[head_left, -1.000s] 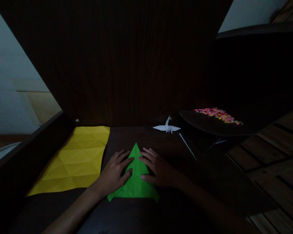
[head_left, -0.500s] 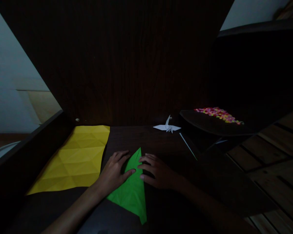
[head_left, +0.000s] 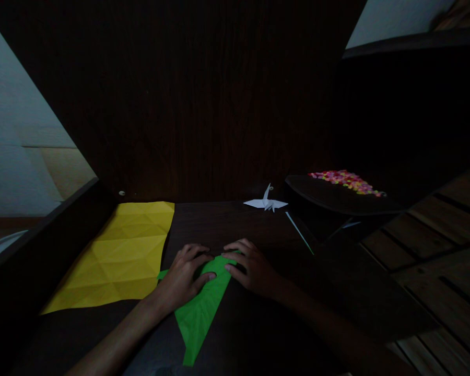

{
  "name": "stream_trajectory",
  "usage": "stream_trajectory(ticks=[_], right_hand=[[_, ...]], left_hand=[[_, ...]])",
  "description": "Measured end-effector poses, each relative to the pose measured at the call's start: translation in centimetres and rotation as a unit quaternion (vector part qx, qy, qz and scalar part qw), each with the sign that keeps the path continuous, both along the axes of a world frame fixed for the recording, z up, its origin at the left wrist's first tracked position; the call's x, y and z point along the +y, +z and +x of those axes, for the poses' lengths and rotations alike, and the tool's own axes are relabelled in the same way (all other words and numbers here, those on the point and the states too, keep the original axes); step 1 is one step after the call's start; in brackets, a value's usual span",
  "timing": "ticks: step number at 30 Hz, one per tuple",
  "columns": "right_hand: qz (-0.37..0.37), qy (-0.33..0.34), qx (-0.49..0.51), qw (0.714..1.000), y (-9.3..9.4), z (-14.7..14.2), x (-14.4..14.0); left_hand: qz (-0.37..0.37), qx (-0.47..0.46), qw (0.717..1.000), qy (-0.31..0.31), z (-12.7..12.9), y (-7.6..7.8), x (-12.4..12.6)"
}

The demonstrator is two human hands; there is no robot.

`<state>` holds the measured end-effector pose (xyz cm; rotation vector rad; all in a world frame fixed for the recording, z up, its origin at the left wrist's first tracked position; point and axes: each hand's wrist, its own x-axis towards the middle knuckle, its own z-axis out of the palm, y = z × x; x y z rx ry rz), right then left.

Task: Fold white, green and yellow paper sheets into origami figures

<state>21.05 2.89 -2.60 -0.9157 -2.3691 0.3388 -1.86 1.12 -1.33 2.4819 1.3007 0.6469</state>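
Both hands lie flat on a folded green paper triangle (head_left: 199, 308) in the middle of the dark wooden table (head_left: 258, 334), pinning it so it cannot slide. The left hand (head_left: 182, 277) presses its upper part, fingers spread and gripping nothing. The right hand (head_left: 253, 269) rests open-fingered on its top edge. A creased yellow sheet (head_left: 117, 256) lies just left.

Creased yellow sheet (head_left: 119, 250), white paper crane (head_left: 266, 202), colourful beads (head_left: 347, 181) on dark table (head_left: 258, 334).

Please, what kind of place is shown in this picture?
Probably a dim home craft desk for paper folding: a dark wooden table holds creased yellow paper, a finished white paper crane and green folded paper.
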Motion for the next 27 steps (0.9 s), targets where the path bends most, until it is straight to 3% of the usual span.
stream_trajectory(ticks=[5,12,21,27], right_hand=[[-0.023,0.008,-0.032,0.999,-0.1,0.02,0.04],[-0.06,0.002,-0.062,0.996,0.67,-0.09,0.02],[-0.115,-0.001,-0.016,0.993,0.72,0.03,-0.29],[-0.144,-0.038,0.038,0.988,0.18,-0.1,-0.31]], left_hand=[[0.001,0.006,1.0,-0.028,0.18,0.14,-0.18],[0.008,-0.003,1.0,-0.023,0.07,-0.15,-0.09],[0.053,0.015,0.998,-0.027,0.22,-0.16,-0.14],[0.056,0.033,0.998,-0.025,0.42,-0.13,-0.09]])
